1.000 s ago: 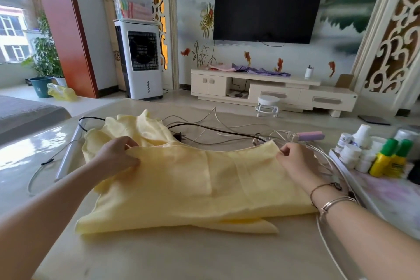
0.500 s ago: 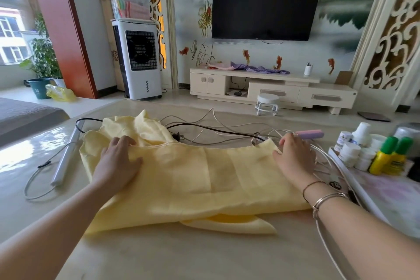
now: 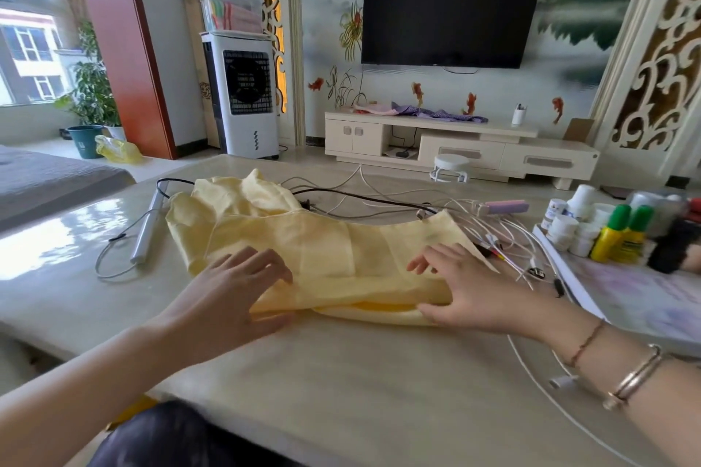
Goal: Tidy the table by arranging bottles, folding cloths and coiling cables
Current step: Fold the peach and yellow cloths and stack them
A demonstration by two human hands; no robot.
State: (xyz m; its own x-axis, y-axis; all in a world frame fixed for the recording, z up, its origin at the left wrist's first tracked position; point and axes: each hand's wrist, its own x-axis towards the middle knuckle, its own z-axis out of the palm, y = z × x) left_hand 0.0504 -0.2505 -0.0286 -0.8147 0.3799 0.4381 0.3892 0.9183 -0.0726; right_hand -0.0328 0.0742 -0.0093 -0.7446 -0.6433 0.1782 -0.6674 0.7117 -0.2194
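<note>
Folding the cloth (image 3: 322,258) looks only part done: it lies doubled mid-table, its far left corner bunched. Our left hand (image 3: 231,296) and right hand (image 3: 466,292) rest at its near edge, fingers spread and seemingly grasping nothing, though the thumbs may be under the hem. Behind it the cables (image 3: 379,197) sprawl uncoiled. At the right the bottles (image 3: 618,235) stand clustered; whether they are arranged, we cannot say.

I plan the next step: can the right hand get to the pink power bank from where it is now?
Probably yes. The right hand lies on the yellow cloth, and the pink power bank sits just beyond it; only loose white cables lie between.
</note>
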